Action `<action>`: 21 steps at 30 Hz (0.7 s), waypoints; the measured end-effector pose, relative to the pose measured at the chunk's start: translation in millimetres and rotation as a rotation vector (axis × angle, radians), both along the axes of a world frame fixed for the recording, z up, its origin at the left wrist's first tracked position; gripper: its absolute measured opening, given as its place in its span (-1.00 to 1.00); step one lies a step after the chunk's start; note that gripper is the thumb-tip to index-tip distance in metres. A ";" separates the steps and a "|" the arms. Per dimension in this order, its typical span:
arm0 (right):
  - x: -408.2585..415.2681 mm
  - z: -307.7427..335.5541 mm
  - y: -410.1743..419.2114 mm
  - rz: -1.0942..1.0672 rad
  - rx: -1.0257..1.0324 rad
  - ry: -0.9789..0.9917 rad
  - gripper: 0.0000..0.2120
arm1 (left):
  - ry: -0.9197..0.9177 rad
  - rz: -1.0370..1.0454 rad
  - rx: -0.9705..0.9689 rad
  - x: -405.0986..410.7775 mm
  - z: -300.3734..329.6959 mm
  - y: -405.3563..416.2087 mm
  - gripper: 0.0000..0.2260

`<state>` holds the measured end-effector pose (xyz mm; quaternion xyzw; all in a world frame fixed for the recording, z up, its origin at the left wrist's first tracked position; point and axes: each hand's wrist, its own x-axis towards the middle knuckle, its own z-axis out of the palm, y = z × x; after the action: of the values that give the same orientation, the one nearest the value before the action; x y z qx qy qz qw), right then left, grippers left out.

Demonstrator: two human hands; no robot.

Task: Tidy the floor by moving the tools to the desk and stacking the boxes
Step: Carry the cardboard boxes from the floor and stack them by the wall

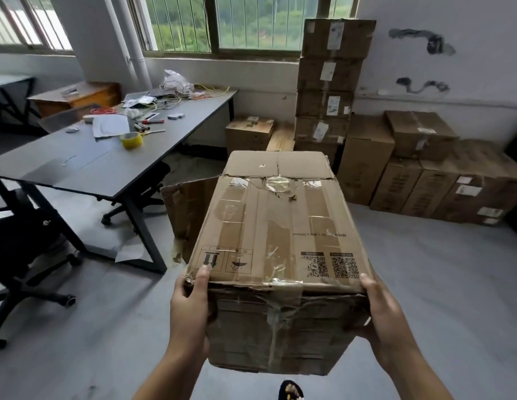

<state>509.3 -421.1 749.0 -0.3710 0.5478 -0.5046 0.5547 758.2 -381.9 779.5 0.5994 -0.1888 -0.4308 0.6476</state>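
Between my left hand (191, 307) and right hand (381, 313), both curled round its near corners, the box (277, 226) feels soft, torn and tape-slick, best carried from underneath.

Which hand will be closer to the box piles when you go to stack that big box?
Probably the right hand. Both hands grip the cardboard box, left hand on its other end, but the stacked boxes and low boxes stand ahead toward the right, so that side would likely guide it in.
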 end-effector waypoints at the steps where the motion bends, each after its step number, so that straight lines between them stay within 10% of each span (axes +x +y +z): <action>1: -0.7 0.6 -31.6 0.010 0.001 0.005 -0.68 | 0.003 0.018 0.004 -0.6 0.9 -27.1 -0.80; 21: 120.7 9.9 -568.1 0.158 -0.057 0.016 -0.76 | 0.001 0.156 -0.011 111.8 -5.9 -532.0 -0.84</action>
<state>630.0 -989.1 758.9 -0.4326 0.5065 -0.4718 0.5777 870.0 -913.9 773.6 0.6084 -0.1434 -0.3784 0.6826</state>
